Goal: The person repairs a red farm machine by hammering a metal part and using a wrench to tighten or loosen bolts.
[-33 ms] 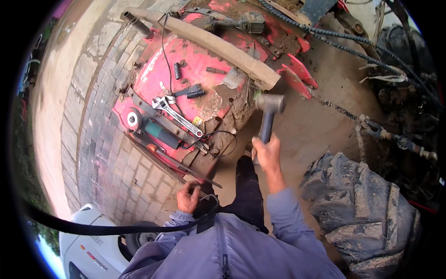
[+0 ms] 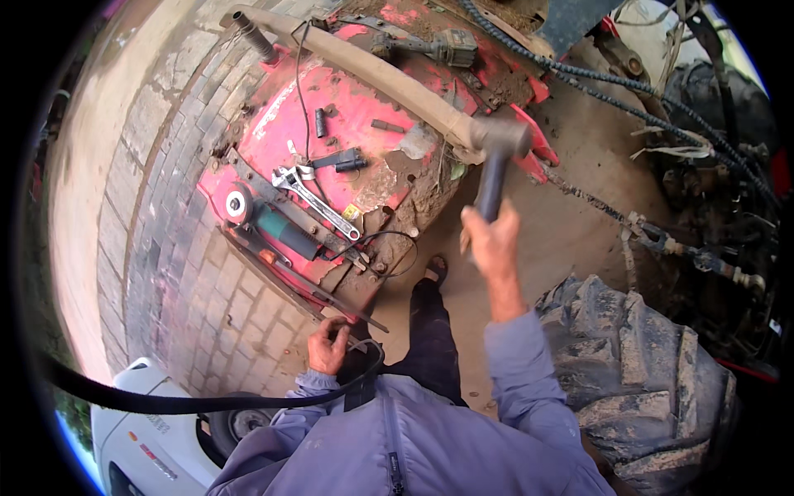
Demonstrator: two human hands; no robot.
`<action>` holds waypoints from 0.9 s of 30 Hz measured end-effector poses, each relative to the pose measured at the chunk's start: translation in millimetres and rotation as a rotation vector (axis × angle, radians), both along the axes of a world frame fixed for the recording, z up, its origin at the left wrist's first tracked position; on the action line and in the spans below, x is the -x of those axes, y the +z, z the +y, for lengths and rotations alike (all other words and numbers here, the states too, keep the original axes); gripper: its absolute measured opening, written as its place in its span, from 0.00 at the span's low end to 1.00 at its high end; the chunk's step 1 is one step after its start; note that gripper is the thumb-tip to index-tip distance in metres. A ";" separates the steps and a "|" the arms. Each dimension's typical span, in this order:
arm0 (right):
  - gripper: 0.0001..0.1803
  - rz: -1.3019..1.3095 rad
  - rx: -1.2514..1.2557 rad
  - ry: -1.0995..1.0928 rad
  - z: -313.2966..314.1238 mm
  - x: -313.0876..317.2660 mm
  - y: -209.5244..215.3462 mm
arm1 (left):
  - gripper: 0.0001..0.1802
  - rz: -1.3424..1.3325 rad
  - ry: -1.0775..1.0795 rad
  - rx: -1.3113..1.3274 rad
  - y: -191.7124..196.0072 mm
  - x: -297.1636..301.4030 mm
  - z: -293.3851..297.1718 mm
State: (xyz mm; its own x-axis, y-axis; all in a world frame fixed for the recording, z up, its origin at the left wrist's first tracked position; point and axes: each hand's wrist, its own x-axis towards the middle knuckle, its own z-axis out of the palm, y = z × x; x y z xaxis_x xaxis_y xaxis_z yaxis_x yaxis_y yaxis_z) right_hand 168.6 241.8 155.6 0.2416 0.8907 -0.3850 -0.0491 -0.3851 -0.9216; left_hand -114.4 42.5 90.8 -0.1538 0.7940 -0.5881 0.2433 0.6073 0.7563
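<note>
My right hand (image 2: 494, 238) is wrapped round the dark handle of a hammer (image 2: 493, 183), raised in front of me. Its blurred metal head overlaps the near end of a long dirt-coated bar (image 2: 364, 70) in the picture; whether they touch I cannot tell. My left hand (image 2: 328, 345) is low, fingers curled together beside the near edge of a worn red machine cover (image 2: 277, 124); what they pinch is hidden. On that cover lie an adjustable wrench (image 2: 318, 202), a green angle grinder (image 2: 281, 231) with a pale disc, and a dark socket (image 2: 321, 123).
A cordless power tool (image 2: 451, 47) lies beyond the bar. Black hoses (image 2: 612, 80) cross at the upper right, above a rusty linkage shaft (image 2: 595, 198). A big muddy tractor tyre (image 2: 637, 372) stands close on my right. Behind me on the left is a white vehicle (image 2: 136, 422).
My right hand has lifted the hammer up and to the right, its head now at the bar's end. A sandalled foot shows more. My left hand has barely shifted.
</note>
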 end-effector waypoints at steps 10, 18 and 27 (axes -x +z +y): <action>0.07 -0.723 -1.314 -0.171 159.2 -3.5 254.0 | 0.11 0.047 0.098 -0.106 -3.8 37.1 -20.4; 0.17 -0.979 0.011 0.255 87.4 37.3 -76.5 | 0.11 0.174 0.213 -0.058 4.7 42.5 -67.1; 0.11 -0.664 -0.645 0.296 144.4 80.6 160.0 | 0.12 0.042 0.322 -0.120 -1.1 24.0 -58.8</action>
State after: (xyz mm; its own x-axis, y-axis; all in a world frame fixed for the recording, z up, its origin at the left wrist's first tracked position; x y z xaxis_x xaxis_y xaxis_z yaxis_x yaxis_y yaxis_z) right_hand 87.9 386.2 315.6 -0.0344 0.9426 0.3323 0.5743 0.2907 -0.7653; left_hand -138.4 -16.2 89.7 -0.4297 0.7638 -0.4816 0.0858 0.5655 0.8203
